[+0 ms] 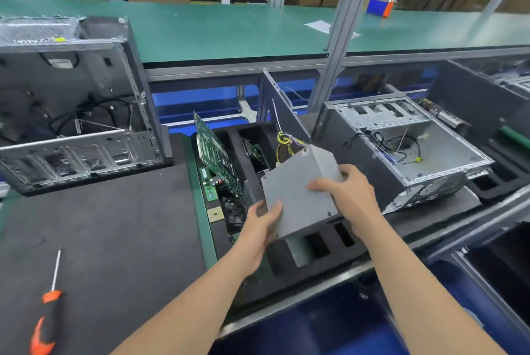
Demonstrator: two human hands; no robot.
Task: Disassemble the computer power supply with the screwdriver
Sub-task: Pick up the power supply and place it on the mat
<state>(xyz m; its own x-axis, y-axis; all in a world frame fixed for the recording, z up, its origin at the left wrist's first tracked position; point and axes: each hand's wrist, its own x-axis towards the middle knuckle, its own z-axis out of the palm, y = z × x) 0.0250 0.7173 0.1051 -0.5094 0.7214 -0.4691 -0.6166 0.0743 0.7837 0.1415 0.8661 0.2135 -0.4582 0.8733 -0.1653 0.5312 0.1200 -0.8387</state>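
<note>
Gripping the PSU (298,182) w/ both hands: L hand (259,222) curling fingers and thumb round the near-left corner, R hand (348,191) wrapping over the right edge, thumb resting on the top face. Holding the grey box tilted, clear above the black foam tray (282,258), btwn the green circuit boards (213,153) and the open PC case (415,148) lying on the right.

Risking a slip, by this read: bare sheet metal plus a tilted hold giving little purchase, and dropping it meaning hitting the boards standing in the slot just beside. Risking a snag too, w/ the yellow wire bundle (286,140) trailing off the far end near the tray wall. Possibly nicking fingers on sharp metal edges. Leaving the screwdriver (47,314) well apart on the dark mat (114,225) at near left, so needing to free one hand to fetch it; tipping likely unless setting the unit down flat first.

Finding no brand or label on the PSU faces in view. Spotting a yellow sticker (59,39) and a white tag (61,63) on the upright PC tower (71,102) at left, both too blurred for reading. Making out nothing else legible.
</note>
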